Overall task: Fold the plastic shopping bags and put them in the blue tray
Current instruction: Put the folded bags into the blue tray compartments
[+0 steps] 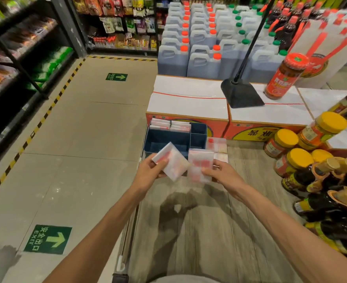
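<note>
A folded white plastic bag with red print (171,161) hangs tilted over the divided blue plastic tray (168,138), whose far compartments hold folded bags (170,125); another blurred bag (200,166) sits beside it.

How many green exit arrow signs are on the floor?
2. One green exit sign lies near the bottom left, beside the left arm; the other lies farther up the aisle, near the striped tape. Others may be hidden beyond view.

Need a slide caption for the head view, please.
Left hand holds a folded bag at the blue tray; right hand grips another bag.
</note>
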